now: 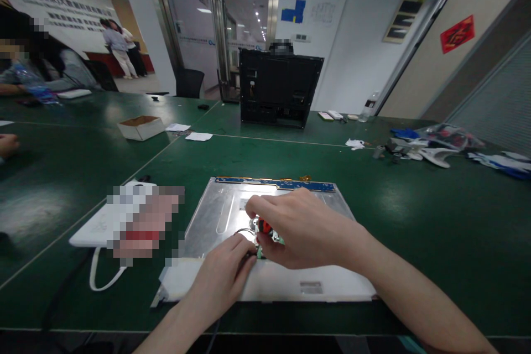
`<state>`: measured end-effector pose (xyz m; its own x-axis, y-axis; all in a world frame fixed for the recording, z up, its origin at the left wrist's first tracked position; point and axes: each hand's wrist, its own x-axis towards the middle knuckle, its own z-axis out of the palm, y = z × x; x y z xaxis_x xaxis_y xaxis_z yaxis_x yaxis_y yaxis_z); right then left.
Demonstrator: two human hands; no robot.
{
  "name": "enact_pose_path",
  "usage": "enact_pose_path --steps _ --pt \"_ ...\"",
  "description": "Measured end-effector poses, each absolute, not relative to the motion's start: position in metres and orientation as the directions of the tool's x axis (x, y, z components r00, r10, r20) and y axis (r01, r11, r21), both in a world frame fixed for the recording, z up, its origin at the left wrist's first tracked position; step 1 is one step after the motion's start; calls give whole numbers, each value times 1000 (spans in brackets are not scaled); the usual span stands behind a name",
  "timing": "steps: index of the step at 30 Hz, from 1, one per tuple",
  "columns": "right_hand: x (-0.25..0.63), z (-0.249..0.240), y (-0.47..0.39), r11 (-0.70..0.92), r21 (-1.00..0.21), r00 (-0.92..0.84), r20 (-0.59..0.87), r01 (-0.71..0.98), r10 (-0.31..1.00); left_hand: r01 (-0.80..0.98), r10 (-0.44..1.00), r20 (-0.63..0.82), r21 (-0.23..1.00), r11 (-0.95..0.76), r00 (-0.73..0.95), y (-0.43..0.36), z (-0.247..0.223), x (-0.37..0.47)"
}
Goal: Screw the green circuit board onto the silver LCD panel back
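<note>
A flat silver metal panel [207, 227], seemingly from a display, lies in front of me with a blue circuit strip [274, 183] along its far edge. My right hand [305, 227] is closed round the red-and-black handle of a screwdriver [264, 226] over the panel's middle; its tip is hidden. Beneath it, parts of a small green circuit board [260, 253] show between my hands. At the board's left side, my left hand [228, 265] has thumb and forefinger drawn together; what lies between them is hidden. A thin dark wire [244, 231] loops beside the fingertips.
A black monitor housing [280, 88] stands across the green table [398, 204]. Left of the panel lies a white device [93, 227] with a cable. A small open box [141, 128] sits farther back. Bags and loose parts [431, 146] lie right. Another person's hand [8, 145] rests far left.
</note>
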<state>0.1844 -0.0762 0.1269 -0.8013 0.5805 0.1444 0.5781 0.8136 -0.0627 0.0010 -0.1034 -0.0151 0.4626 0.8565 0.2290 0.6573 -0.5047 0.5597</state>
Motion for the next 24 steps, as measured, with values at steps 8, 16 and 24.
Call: enact_pose_path --steps 8,16,24 --pt "186 128 -73 821 -52 -811 132 568 569 668 858 260 543 -509 442 -104 -21 1" --pt "185 127 -77 820 -91 -806 149 566 573 653 854 252 558 -512 454 -104 -15 1" --pt "184 128 -80 826 -95 -813 150 555 563 676 862 279 537 -505 423 -104 -21 1"
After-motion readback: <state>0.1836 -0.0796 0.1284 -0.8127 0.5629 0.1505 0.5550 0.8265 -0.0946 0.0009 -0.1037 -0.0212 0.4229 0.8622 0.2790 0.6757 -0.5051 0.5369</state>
